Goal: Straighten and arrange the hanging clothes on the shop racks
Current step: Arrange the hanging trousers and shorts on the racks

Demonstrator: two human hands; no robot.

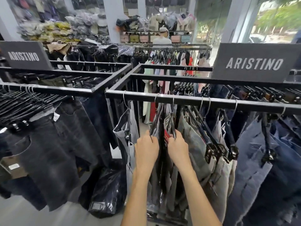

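A black rack rail (187, 99) runs across in front of me, hung with grey and light-wash jeans (192, 139) on black clip hangers. My left hand (146, 147) grips the edge of a hanger with grey jeans at the left of the bunch. My right hand (176, 146) grips a neighbouring hanger beside a red tag (166, 136). Between the two hands a dark gap shows in the clothes. One pair of light grey jeans (126, 128) hangs alone further left on the rail.
Dark blue jeans (268, 160) fill the rail's right end. A second rack (48, 88) on the left carries black jeans. A black plastic-wrapped bundle (107, 190) sits on the floor between the racks. A person in a cap (162, 36) stands behind the far racks.
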